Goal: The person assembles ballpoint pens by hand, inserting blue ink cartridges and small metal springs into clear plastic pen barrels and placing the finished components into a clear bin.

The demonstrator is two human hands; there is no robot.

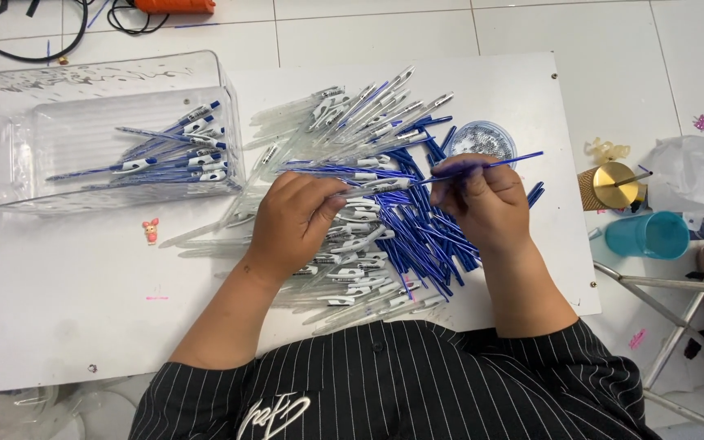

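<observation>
A large heap of clear pen barrels point(344, 122) and thin blue ink refills point(425, 232) covers the middle of a white board point(67, 301). My left hand point(295, 220) pinches a clear pen barrel point(376, 187) with a white clip, held level over the heap. My right hand point(482, 200) grips a blue refill point(503, 163) whose tip points left at the barrel's open end. The two hands are close together, almost touching. A clear plastic bin point(10, 114) at the upper left holds several assembled pens point(181, 151).
A small clear round container point(482, 138) sits behind my right hand. Right of the board stand a gold-lidded cup point(617, 186), a teal cup point(649, 235), a plastic bag point(694, 175) and a metal frame point(678, 285). Black cables point(10, 37) lie at the top left. A tiny pink figure point(151, 231) rests on the board.
</observation>
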